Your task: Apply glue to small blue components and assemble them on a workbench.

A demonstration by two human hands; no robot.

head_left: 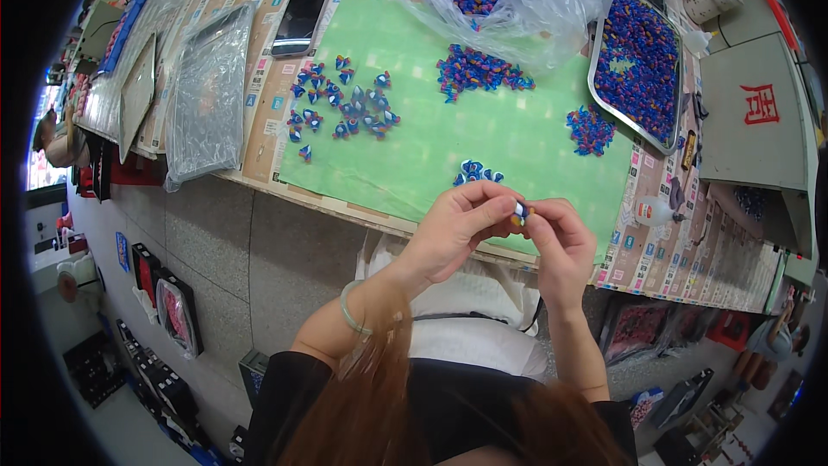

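Observation:
Close together over the near edge of the green mat (405, 147), my left hand (470, 220) and my right hand (561, 242) pinch one small plastic piece (519, 214) in white, blue and yellow between the fingertips. What exactly it is cannot be made out. Just beyond my fingers lies a little cluster of blue-and-white pieces (474, 173). Farther left on the mat are scattered blue, white and orange pieces (349, 103). A heap of blue and red pieces (479, 71) sits at the back, and a smaller heap (591, 130) at the right.
A metal tray (595, 86) full of small blue and red pieces stands at the right. Behind the mat spreads a clear plastic bag (552, 9) with more pieces. A phone (303, 15), a plastic-wrapped tray (207, 95), a small bottle (654, 210) and a grey metal box (755, 112) surround it.

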